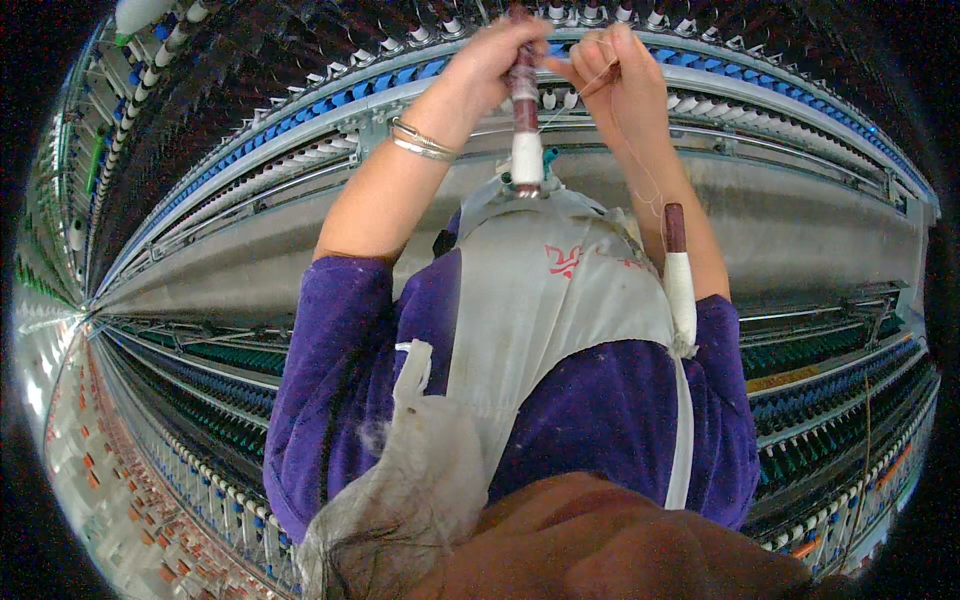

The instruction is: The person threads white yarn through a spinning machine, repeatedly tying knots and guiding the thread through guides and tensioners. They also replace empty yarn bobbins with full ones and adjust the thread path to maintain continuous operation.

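Note:
My left hand [498, 58] is closed around the upper part of a maroon spinning bobbin [526, 115], which stands nearly upright before the machine. White yarn is wound on its lower end. Beside it, my right hand [622, 78] has its fingers pinched on a fine white thread [613, 118]. Loose lengths of this thread run toward the bobbin and down along my right forearm. Against my apron [560, 290], by my right upper arm, rests a second bobbin [679, 290], with a bare maroon tip and white yarn below. What holds it is hidden.
A long spinning frame [800, 120] with blue parts and rows of white bobbins curves across the far side. Below its rail runs a wide grey metal panel [800, 245]. More machine rows [830, 420] lie at the right; a speckled floor [130, 500] shows at lower left.

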Action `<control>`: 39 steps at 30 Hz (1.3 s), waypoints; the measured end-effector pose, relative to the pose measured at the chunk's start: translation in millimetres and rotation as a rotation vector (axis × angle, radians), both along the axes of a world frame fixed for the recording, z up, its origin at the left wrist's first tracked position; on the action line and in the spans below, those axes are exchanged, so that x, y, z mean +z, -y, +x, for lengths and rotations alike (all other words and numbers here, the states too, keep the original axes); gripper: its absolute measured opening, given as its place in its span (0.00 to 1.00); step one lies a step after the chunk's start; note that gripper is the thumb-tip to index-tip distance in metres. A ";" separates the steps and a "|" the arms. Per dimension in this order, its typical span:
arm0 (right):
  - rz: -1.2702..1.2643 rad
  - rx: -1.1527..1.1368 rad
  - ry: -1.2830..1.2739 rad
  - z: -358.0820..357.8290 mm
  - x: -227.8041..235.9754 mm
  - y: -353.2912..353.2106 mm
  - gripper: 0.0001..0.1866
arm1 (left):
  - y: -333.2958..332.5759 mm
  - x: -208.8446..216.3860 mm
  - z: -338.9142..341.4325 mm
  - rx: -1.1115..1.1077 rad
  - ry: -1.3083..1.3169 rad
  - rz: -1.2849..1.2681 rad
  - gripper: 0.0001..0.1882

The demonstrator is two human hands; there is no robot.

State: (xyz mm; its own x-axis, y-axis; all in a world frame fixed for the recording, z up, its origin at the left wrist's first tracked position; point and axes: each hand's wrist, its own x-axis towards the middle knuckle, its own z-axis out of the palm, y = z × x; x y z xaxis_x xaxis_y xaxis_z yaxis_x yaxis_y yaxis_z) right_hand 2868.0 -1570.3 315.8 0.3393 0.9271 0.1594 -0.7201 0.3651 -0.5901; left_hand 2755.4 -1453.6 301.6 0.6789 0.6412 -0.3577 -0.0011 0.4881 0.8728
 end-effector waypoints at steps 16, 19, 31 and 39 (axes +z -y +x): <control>-0.067 0.208 0.463 60.6 31.3 2.6 0.17 | 20.2 27.4 -59.4 -1.072 -0.150 -0.029 0.25; -0.256 -0.265 1.514 49.3 10.2 4.4 0.10 | -18.1 41.0 -82.6 -1.103 -0.442 0.227 0.23; -1.067 -0.654 1.024 212.3 -164.6 54.4 0.17 | -88.4 98.3 -137.3 -1.141 -0.839 0.742 0.22; -0.457 -1.030 -0.255 251.5 -110.7 139.8 0.09 | -76.2 118.7 -126.1 -1.115 -0.802 0.926 0.20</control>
